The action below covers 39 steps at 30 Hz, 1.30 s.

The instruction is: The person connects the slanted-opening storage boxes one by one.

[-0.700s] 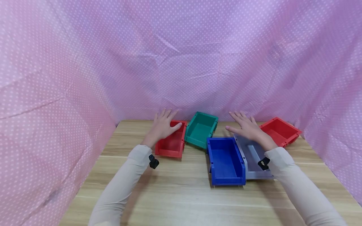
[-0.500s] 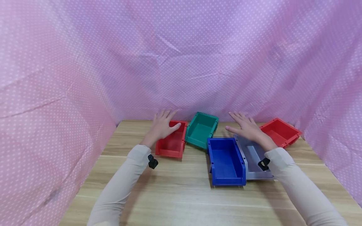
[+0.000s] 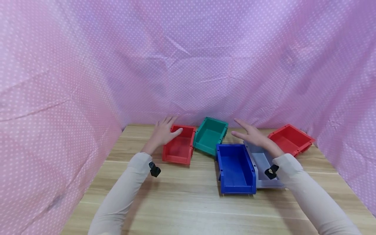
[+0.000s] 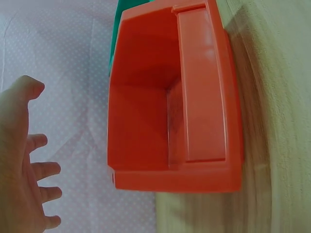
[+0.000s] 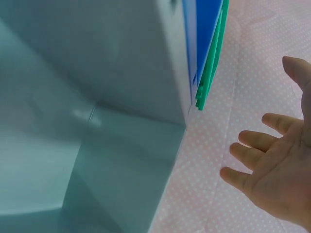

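Observation:
My left hand (image 3: pixel 162 133) hovers over the left side of a red bin (image 3: pixel 181 145), fingers spread and holding nothing. In the left wrist view that red bin (image 4: pixel 141 121) stands apart from the fingertips (image 4: pixel 47 168). Above the back of a grey bin (image 3: pixel 262 161) is my right hand (image 3: pixel 254 135), thumb apart from the fingers, with nothing in it. The right wrist view has the grey bin (image 5: pixel 126 160) close up, beside the hand (image 5: pixel 272 170). A blue bin (image 3: pixel 235 169) stands against the grey one's left side.
A green bin (image 3: pixel 210 135) stands turned, between the left red bin and the blue one. Another red bin (image 3: pixel 291 139) sits at an angle at the far right. Pink dotted cloth (image 3: pixel 188 71) hangs behind the wooden table (image 3: pixel 188 202) and along both sides.
My left hand has shifted left and a little nearer, uncovering more of the red bin. The right hand has moved slightly left and turned. The bins keep their places.

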Each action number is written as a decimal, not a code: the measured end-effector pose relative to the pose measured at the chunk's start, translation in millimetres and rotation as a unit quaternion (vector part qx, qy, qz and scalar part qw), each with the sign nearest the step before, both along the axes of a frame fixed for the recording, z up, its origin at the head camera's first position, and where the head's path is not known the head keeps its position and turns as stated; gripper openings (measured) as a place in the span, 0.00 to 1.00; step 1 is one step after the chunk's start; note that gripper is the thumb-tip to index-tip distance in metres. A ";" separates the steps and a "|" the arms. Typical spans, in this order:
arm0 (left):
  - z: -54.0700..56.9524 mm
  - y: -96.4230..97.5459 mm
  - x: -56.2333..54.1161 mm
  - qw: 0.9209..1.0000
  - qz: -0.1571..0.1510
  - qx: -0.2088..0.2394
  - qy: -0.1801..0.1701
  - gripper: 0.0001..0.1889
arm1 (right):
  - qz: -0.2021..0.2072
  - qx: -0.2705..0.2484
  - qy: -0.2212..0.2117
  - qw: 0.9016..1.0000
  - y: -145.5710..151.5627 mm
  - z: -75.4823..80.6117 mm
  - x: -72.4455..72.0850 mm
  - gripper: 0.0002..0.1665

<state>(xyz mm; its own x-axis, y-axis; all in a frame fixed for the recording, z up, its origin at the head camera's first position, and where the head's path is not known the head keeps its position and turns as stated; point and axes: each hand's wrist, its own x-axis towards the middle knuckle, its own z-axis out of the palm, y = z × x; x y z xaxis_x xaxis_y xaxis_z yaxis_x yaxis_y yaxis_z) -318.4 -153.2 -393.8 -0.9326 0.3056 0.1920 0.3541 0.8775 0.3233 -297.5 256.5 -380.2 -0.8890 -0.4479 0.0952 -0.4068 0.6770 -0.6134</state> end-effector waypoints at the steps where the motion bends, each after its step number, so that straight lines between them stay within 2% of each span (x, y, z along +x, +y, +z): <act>1: -0.6 -1.4 -0.3 1.000 -0.001 0.006 -0.002 0.40 | 0.004 -0.011 -0.005 1.000 -0.5 0.2 -0.2 0.46; 4: -3.0 -6.1 -1.3 0.999 -0.002 0.031 -0.016 0.40 | 0.010 -0.044 -0.028 0.999 -2.5 1.6 -1.2 0.44; 7: -5.3 -11.6 -1.1 0.996 0.005 0.080 -0.046 0.40 | 0.012 -0.076 -0.060 0.995 -5.5 4.5 -3.1 0.43; 11: -7.8 -19.6 1.3 0.982 0.011 0.162 -0.093 0.40 | -0.002 -0.095 -0.098 0.991 -9.3 8.3 -5.9 0.43; 14: -11.8 -25.2 3.0 0.970 0.009 0.205 -0.128 0.41 | -0.010 -0.111 -0.124 0.986 -10.9 8.4 -9.3 0.43; 22: -27.9 -38.5 4.5 0.948 -0.001 0.263 -0.181 0.40 | -0.014 -0.178 -0.191 0.965 -14.5 2.2 -19.7 0.38; 28: -37.3 -48.7 4.9 0.924 0.008 0.310 -0.225 0.39 | -0.004 -0.225 -0.242 0.944 -17.8 -2.1 -25.6 0.37; 32: -43.2 -51.7 3.4 0.904 -0.001 0.351 -0.244 0.36 | -0.008 -0.238 -0.270 0.933 -20.6 -7.1 -30.7 0.37; 35: -47.2 -53.3 2.8 0.886 -0.001 0.383 -0.262 0.35 | -0.018 -0.256 -0.296 0.920 -23.7 -11.3 -35.0 0.36; 39: -49.3 -53.5 3.2 0.869 0.008 0.411 -0.275 0.34 | -0.025 -0.277 -0.322 0.905 -27.7 -15.8 -39.4 0.36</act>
